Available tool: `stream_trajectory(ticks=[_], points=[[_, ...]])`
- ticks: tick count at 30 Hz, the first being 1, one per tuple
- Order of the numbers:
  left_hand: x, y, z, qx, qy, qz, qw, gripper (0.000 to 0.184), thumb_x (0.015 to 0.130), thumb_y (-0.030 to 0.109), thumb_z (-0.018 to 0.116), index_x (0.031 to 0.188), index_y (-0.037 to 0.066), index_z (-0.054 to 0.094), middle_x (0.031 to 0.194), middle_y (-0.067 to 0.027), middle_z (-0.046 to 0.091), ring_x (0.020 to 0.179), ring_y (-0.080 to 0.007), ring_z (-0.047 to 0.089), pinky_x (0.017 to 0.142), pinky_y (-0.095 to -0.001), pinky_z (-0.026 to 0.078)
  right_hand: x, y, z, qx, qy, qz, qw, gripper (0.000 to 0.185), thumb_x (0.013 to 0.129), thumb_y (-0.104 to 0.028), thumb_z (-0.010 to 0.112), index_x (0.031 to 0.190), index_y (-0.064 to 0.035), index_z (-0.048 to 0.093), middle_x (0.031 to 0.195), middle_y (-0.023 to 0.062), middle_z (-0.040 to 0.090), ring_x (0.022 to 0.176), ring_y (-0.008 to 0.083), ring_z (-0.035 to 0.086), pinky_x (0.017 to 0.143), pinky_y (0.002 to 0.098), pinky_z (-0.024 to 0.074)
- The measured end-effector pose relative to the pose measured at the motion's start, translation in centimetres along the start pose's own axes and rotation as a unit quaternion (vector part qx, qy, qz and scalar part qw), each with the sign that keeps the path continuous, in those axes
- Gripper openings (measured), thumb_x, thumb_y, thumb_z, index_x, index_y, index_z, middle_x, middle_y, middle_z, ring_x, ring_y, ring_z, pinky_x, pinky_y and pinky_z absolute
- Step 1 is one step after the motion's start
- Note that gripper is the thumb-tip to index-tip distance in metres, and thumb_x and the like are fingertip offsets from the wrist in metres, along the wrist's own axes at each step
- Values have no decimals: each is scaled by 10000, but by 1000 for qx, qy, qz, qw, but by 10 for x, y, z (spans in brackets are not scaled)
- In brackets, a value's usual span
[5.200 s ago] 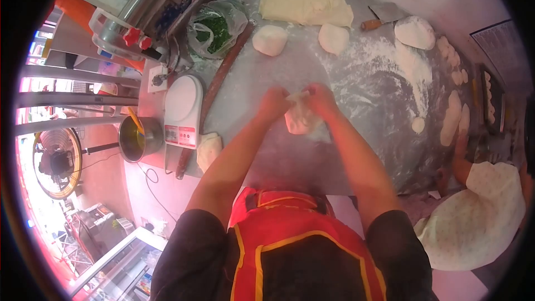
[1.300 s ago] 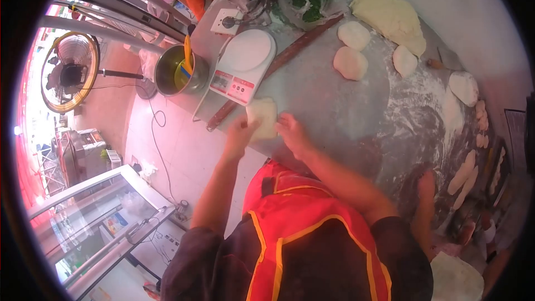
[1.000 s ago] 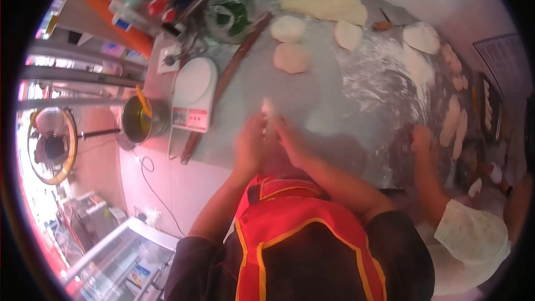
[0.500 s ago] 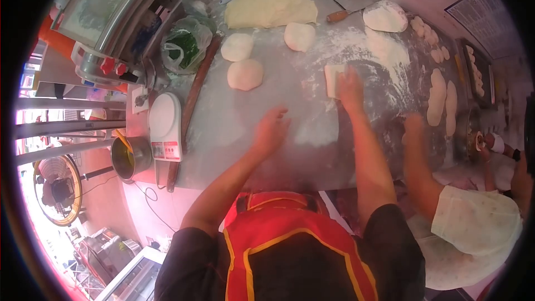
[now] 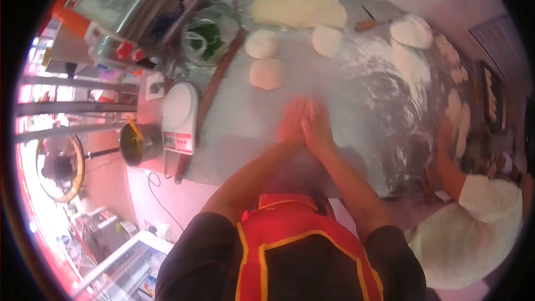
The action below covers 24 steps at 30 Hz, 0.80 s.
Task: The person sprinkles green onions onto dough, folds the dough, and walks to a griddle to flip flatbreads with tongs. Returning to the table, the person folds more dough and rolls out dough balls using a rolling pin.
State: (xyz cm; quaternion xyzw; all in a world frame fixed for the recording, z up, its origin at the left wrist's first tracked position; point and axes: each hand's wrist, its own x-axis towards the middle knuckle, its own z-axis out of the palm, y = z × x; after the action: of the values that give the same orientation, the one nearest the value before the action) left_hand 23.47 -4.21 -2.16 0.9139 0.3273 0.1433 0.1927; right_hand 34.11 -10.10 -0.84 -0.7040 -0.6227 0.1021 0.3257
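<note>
My left hand [image 5: 291, 121] and my right hand [image 5: 319, 125] are side by side, touching, over the middle of the grey worktop [image 5: 234, 128]. Their fingers point away from me but are smeared by motion. Whether anything lies between or beneath them I cannot tell. Beyond my hands, toward the left, a round dough ball [image 5: 266, 74] rests near a second dough ball [image 5: 261, 44]. A third dough ball [image 5: 327, 41] sits farther right, just in front of a large mass of dough [image 5: 298, 5].
A white scale [image 5: 179, 117], a long wooden rod [image 5: 220, 75] and a metal pot [image 5: 140, 145] are on the left. Flour [image 5: 409, 72] covers the right side, near a floured dough lump [image 5: 411, 31] and long dough pieces [image 5: 455, 108]. A co-worker [image 5: 465, 234] stands close on my right.
My right hand has moved left and nearer, away from the pale square piece's earlier spot, where that piece no longer shows. My left hand has shifted to meet it. The view has turned slightly.
</note>
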Motion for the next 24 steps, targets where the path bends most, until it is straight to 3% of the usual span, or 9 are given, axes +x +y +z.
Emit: stream_trajectory(ticks=[3,5,6,8,10,15,18,21,24], points=[[13,-14,0,-104,-85,-20,991,581,864,296,509,1379,55,387,1400,-212,415,1346,-390,348,1148,-492,230,-2,11,15,23,7,-30,999,538,987,-355,396,1375,17,367,1406,277,379,1299,463,346,1096,556,252],[10,-37,110,-282,117,-3,952,546,855,298,513,1343,71,417,1380,-191,438,1336,-370,362,1128,-488,255,-6,28,34,65,24,-33,997,514,1002,-366,368,1347,16,384,1353,267,437,1279,464,377,1075,573,283],[8,-48,163,-349,211,31,912,529,851,299,516,1325,80,431,1370,-181,450,1331,-360,369,1119,-486,268,-11,48,41,-109,17,-170,979,563,988,-404,421,1370,3,353,1394,254,400,1293,449,368,1083,559,285],[14,-21,28,-73,-9,-20,997,661,836,337,527,1427,99,351,1514,-160,299,1434,-310,225,1155,-458,207,-1,30,23,-137,-35,-151,978,701,932,-407,562,1436,-15,272,1485,247,275,1347,439,310,1125,517,246],[10,-2,-47,-28,-138,-55,989,737,844,362,522,1479,84,274,1560,-143,220,1464,-292,154,1177,-443,152,5,12,4,-253,-208,-31,944,714,947,-400,526,1451,12,233,1496,268,249,1375,447,266,1134,525,219],[-25,-1,1,71,57,68,994,730,852,350,529,1477,73,274,1567,-143,199,1467,-297,139,1179,-430,145,-37,-34,-3,-30,-31,-93,995,677,970,-339,465,1458,52,206,1495,304,231,1384,474,226,1138,543,193],[-41,-1,11,90,112,33,989,726,858,343,533,1476,66,274,1571,-143,187,1468,-299,129,1181,-422,141,-41,-26,8,-94,-74,-5,993,635,985,-316,467,1446,61,244,1489,306,247,1388,452,240,1129,529,229],[-40,27,-99,-278,2,-131,952,599,833,309,581,1352,55,423,1438,-164,398,1329,-280,387,1087,-412,317,-57,32,40,66,86,73,991,543,973,-245,513,1387,71,357,1381,269,429,1277,389,443,1030,478,396],[-24,16,-90,-392,-80,-142,905,576,837,264,580,1345,43,423,1356,-194,450,1265,-357,432,1045,-454,358,-43,46,18,229,-35,202,952,487,951,-210,546,1330,70,419,1286,222,504,1175,338,521,950,431,451]])
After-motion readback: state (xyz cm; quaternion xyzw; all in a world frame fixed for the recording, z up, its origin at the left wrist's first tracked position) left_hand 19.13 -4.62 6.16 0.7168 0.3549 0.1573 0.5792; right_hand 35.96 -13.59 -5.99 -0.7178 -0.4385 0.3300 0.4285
